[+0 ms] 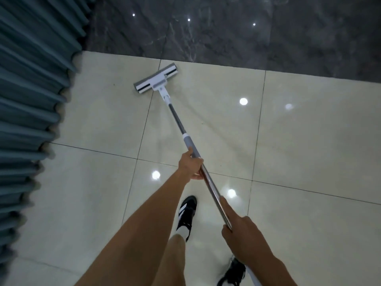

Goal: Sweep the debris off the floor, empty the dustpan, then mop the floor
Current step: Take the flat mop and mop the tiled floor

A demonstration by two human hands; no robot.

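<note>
Cream glazed floor tiles point(309, 131) carry our flat white-and-grey mop head point(156, 81), which sits near the seam where the pale tiles meet the dark marbled stone floor point(226, 34). Our left hand point(190, 165) is wrapped round the long steel mop handle point(208, 179) at its grey sleeve, and our right hand point(240, 232) grips the handle lower down, forefinger laid along the shaft, so each grip is clamped on the pole. We judge the risks are these: the tiles shine and may be wet, so our black striped shoe point(187, 211) could slip; pushed leftward, the head could snag the teal pleated curtain point(31, 100) hanging close beside it; small dark specks near the head may smear if unswept.
</note>
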